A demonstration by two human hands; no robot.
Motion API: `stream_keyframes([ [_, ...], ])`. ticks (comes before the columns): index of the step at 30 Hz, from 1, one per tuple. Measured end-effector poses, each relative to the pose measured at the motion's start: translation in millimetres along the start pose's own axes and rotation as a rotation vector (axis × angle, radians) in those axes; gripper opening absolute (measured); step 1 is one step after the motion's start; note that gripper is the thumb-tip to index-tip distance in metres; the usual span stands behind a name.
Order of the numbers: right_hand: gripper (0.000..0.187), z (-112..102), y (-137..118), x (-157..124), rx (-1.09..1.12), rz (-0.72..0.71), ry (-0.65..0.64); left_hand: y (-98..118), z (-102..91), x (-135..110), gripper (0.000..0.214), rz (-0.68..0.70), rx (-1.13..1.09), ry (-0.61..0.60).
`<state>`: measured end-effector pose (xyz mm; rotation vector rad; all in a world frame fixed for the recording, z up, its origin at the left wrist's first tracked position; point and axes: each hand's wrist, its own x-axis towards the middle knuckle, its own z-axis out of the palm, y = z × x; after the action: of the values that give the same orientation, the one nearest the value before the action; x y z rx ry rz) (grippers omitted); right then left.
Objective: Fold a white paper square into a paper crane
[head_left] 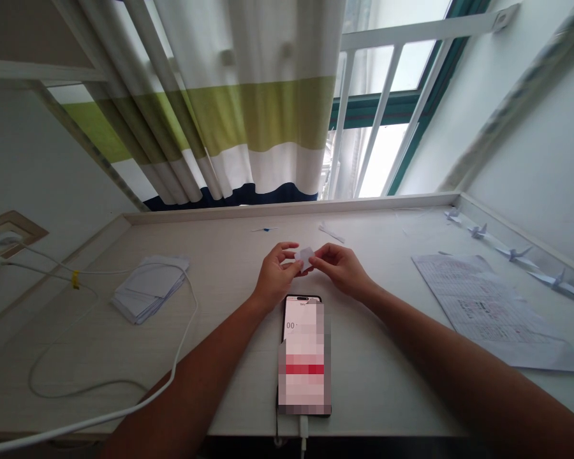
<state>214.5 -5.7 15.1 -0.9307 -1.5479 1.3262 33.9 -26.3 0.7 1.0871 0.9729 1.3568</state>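
Observation:
A small folded piece of white paper is held up between both hands, above the desk. My left hand pinches its left side, thumb in front and fingers behind. From the other side, my right hand grips its right edge between thumb and forefinger. Just below the hands lies a phone with its screen lit and partly blurred, and a white cable is plugged into its lower end. The fingers behind the paper are partly hidden.
At left is a stack of white paper, with a white cable looping over it. A printed sheet lies at right, beside several folded paper cranes. Paper strips lie near the back ledge.

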Motion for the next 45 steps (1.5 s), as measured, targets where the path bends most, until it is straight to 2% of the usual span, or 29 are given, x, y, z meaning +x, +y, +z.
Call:
stream_keyframes([
  [5,0.036,1.0,-1.4,-1.7,-0.082,-0.058,0.089,-1.7,0.0,-0.8,0.046,-0.043,0.080,-0.019],
  [10,0.032,4.9,-1.1,-1.6,-0.060,-0.077,0.117,-3.5,-0.8,-1.1,0.029,0.028,0.204,-0.027],
  [12,0.031,5.6,1.7,-1.0,-0.056,-0.051,0.076,-3.1,-1.3,-1.4,0.027,0.055,0.218,-0.035],
  [15,0.031,6.0,4.7,-0.8,-0.051,-0.023,0.013,-1.3,-2.0,-1.6,0.027,0.068,0.211,-0.055],
  [20,0.029,9.0,1.8,-2.2,0.057,-0.042,0.048,3.9,-1.3,-3.2,0.031,0.099,0.172,-0.028],
  [27,0.018,10.8,0.0,-2.0,0.232,-0.008,0.070,8.9,1.8,-5.4,0.025,0.097,0.078,-0.028],
  [32,0.010,8.8,-0.4,-1.5,0.185,-0.060,0.055,9.6,0.9,-4.7,0.024,0.086,0.075,-0.036],
  [36,0.007,8.4,-1.9,-2.4,0.136,-0.117,0.062,7.4,0.5,-4.2,0.025,0.152,0.127,-0.057],
  [39,0.010,9.0,-4.0,-4.2,0.142,-0.124,0.053,5.6,-0.1,-4.3,0.025,0.196,0.149,-0.064],
  [45,0.037,8.3,-3.1,-4.6,0.134,-0.112,0.068,3.4,-5.9,-2.4,0.033,0.200,0.174,-0.041],
])
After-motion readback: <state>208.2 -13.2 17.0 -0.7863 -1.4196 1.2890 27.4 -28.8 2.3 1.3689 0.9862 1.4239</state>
